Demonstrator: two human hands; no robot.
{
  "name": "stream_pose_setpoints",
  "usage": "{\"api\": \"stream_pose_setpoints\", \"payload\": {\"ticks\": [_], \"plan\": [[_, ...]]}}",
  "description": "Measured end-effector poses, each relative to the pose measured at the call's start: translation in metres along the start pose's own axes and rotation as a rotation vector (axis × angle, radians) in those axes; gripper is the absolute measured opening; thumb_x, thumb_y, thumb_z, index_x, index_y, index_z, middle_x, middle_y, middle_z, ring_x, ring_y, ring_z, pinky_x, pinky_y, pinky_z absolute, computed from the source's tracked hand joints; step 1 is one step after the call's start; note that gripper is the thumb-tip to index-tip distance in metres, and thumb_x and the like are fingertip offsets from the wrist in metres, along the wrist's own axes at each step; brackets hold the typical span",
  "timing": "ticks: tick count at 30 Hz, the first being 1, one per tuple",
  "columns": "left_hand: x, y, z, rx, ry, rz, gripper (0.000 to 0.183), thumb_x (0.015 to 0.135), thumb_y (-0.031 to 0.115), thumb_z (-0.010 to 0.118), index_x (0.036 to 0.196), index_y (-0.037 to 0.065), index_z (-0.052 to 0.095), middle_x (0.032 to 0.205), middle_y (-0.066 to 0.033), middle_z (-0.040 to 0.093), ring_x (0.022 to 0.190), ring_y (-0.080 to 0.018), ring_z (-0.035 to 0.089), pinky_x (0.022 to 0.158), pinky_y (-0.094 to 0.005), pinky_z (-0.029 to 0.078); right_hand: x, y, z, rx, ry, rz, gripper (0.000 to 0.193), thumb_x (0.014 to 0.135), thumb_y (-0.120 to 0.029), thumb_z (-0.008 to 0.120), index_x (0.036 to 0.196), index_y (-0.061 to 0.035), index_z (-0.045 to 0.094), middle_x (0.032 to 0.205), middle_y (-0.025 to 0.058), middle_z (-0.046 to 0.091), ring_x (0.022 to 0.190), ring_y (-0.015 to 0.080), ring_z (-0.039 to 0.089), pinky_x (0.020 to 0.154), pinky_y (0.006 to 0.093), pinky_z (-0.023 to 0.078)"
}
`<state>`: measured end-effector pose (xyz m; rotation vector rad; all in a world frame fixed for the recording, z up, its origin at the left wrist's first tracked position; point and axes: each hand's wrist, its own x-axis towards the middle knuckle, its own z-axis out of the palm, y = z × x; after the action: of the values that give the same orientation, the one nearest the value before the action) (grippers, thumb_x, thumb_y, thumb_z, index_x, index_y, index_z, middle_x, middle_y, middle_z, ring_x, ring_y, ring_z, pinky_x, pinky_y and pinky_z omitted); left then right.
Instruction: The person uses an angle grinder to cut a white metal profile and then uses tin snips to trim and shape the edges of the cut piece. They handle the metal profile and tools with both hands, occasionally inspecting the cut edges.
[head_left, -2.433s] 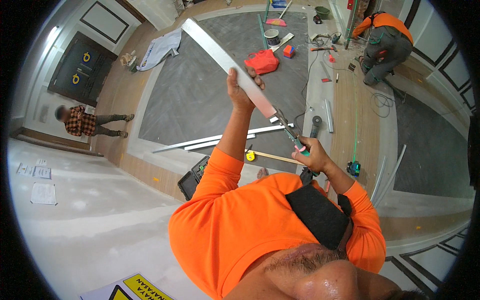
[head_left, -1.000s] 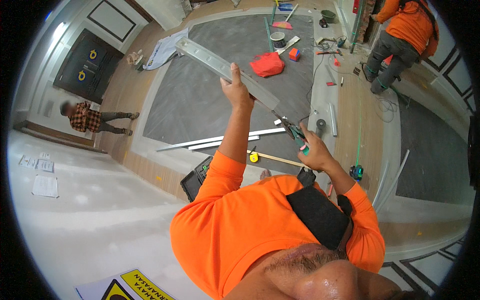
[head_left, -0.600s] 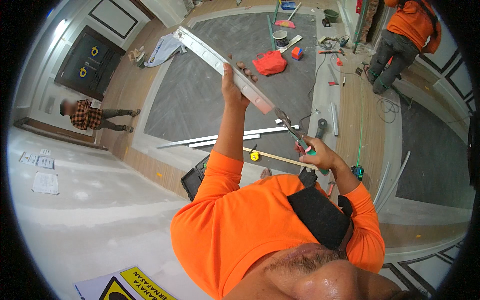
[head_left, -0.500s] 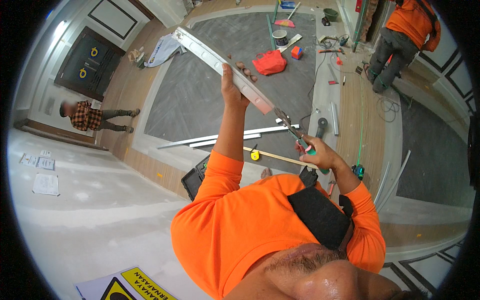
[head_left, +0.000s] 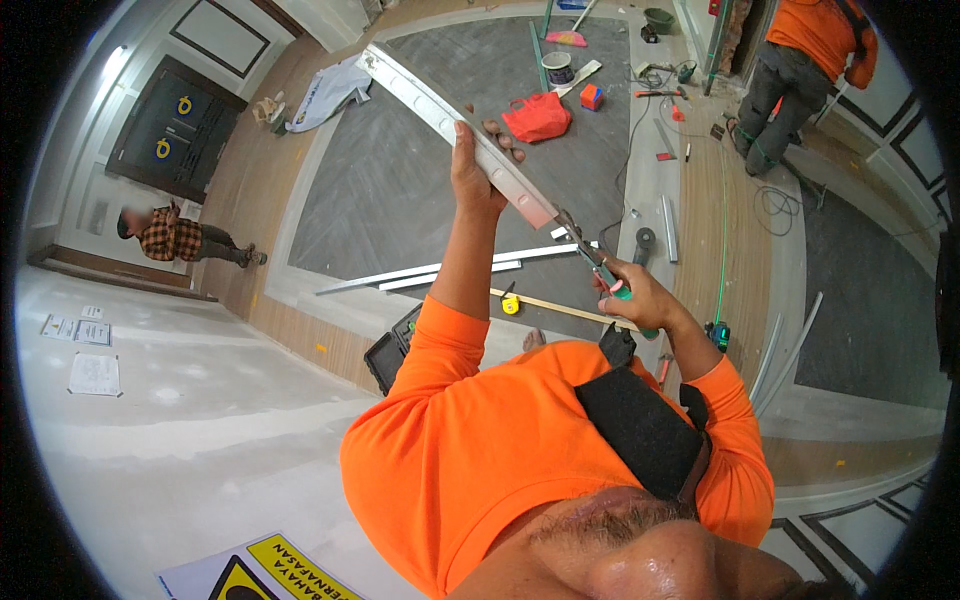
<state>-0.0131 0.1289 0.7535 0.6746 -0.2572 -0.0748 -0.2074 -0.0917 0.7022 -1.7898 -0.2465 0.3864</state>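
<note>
A long silvery metal profile (head_left: 420, 100), with a row of oblong marks along it, slants across the upper middle, held up off the floor. My left hand (head_left: 477, 172) is wrapped around it, thumb on the near face and fingertips at the far side. Its lower right end meets the jaws of a pair of tin snips (head_left: 592, 258) with green and red handles. My right hand (head_left: 643, 298) is closed round those handles. Whether the blades have bitten into the metal is too small to tell.
Below lie metal strips (head_left: 420, 272), a yellow tape measure (head_left: 511, 304), a wooden strip (head_left: 565, 315) and an open black case (head_left: 385, 358). Farther off are a red bag (head_left: 537, 118) and a bucket (head_left: 557, 68). One person (head_left: 800, 75) bends at upper right; another (head_left: 180, 235) stands left.
The metal profile and my left hand have shifted slightly right and down, the snips staying at its end. The person at upper right has moved an arm, and a rod shows there.
</note>
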Motion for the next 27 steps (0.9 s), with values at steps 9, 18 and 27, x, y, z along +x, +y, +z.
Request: {"api": "stream_pose_setpoints", "payload": {"ticks": [9,18,27], "plan": [[0.002,-0.004,-0.009,0.024,-0.034,0.0,0.057,0.097,0.049,0.055,0.142,0.019,0.037,0.097,-0.0034,0.056,0.082,-0.0176,0.057,0.069,-0.0396,0.052,0.002,0.008,0.001,-0.049,0.018,0.015,0.081,0.073,-0.02,0.07,0.148,-0.0052,0.041,0.095,0.0078,0.059,0.087,0.0181,0.056,0.083,0.0328,0.047],[0.004,-0.007,-0.011,0.026,-0.111,0.015,0.053,0.099,0.048,0.052,0.142,0.021,0.037,0.097,-0.0034,0.056,0.081,-0.0166,0.058,0.068,-0.0382,0.052,0.001,0.015,0.009,0.007,0.084,-0.064,0.074,0.076,-0.016,0.068,0.145,-0.0032,0.046,0.09,0.006,0.059,0.085,0.0131,0.054,0.081,0.0281,0.046],[0.0,-0.005,-0.006,0.051,-0.084,-0.014,0.058,0.098,0.046,0.055,0.143,0.018,0.032,0.095,-0.0043,0.056,0.08,-0.0168,0.059,0.064,-0.0377,0.054,0.008,0.013,0.01,0.048,-0.011,0.012,0.083,0.074,-0.014,0.067,0.152,-0.0089,0.036,0.097,0.0065,0.061,0.092,0.0153,0.057,0.087,0.0295,0.047]]}}
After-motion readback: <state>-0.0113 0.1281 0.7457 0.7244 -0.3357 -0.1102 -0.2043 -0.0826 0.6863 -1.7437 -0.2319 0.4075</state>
